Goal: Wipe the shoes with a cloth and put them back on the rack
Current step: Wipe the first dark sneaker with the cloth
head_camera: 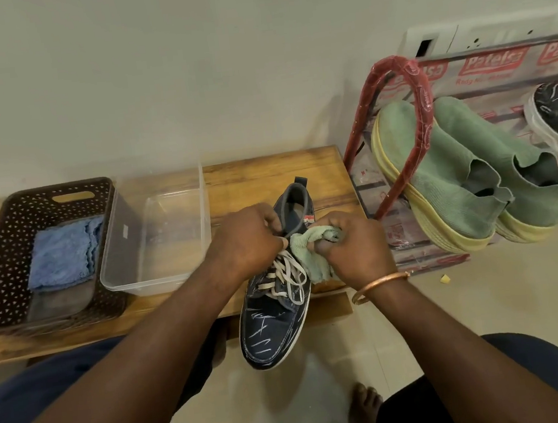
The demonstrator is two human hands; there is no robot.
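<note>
Shoe point(273, 301): dark, laced, on counter point(266, 171) edge, long axis running away from the person, toe nearest. Left hand point(246, 242) grips its collar; right hand point(353, 248) grips cloth point(312, 245) against its side. Rack point(410, 94) lies right, nearer right hand.

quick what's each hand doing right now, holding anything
left hand: grips the dark blue shoe at its collar, by the laces
right hand: holds the green cloth, bunched against the shoe

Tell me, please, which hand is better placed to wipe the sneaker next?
Right hand: it grips the green cloth against the sneaker, while the left hand holds it near the collar.
</note>
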